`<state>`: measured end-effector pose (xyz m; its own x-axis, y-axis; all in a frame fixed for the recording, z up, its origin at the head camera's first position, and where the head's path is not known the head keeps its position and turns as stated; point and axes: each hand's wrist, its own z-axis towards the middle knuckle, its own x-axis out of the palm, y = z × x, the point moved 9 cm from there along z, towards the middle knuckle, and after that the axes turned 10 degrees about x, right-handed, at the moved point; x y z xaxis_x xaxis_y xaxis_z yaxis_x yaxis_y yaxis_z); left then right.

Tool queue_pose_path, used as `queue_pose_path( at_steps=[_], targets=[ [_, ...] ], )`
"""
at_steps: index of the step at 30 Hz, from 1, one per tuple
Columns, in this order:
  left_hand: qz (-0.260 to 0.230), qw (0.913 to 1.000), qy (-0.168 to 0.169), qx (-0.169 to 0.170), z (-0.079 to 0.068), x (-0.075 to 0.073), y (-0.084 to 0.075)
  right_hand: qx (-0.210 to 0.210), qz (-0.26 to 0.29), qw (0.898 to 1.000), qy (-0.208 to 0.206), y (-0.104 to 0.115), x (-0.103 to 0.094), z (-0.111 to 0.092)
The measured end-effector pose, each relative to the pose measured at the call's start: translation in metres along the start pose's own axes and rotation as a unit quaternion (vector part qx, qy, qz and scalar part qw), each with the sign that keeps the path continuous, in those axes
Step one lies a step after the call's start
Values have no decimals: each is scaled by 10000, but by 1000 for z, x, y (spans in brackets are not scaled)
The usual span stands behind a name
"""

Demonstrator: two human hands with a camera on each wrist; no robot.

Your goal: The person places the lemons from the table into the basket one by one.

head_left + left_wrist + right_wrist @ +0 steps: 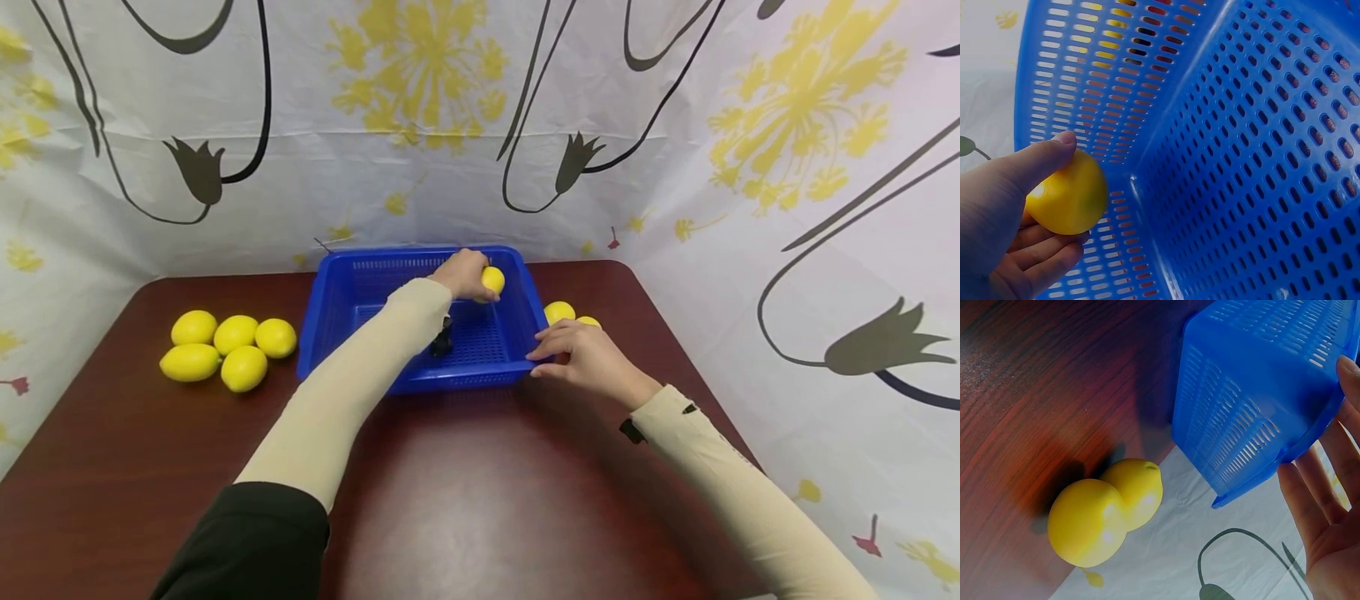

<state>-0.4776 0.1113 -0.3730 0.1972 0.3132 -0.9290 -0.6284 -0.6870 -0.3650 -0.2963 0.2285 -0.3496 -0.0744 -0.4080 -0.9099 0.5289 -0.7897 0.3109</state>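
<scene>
Head view: the person's left grip (465, 275) is holding a lemon (493, 281) inside the blue basket (318, 308), near its far right corner.
From where I'm standing, thumb and fingers are clasping it; the right grip (581, 354) is touching the basket's near right corner, whether pinching I cannot tell. Loosening fingers could be sending the lemon rolling; a sliding basket could be shoving the pair of lemons (558, 312) toward the counter's (465, 500) right edge. Right wrist view is showing that pair plainly, head view partly hiding one; only head view is revealing five lemons (243, 369) near the left edge.
</scene>
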Motion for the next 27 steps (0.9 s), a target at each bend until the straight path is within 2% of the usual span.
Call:
queue_pose_path(
  at_steps=[11, 27],
  targets=[
    [47, 9999, 43, -119, 5, 9, 5, -78, 51, 9999, -104, 0, -1, 0],
    [42, 9997, 40, -257, 9, 25, 14, -5, 111, 9999, -11, -2, 0, 2]
  ],
)
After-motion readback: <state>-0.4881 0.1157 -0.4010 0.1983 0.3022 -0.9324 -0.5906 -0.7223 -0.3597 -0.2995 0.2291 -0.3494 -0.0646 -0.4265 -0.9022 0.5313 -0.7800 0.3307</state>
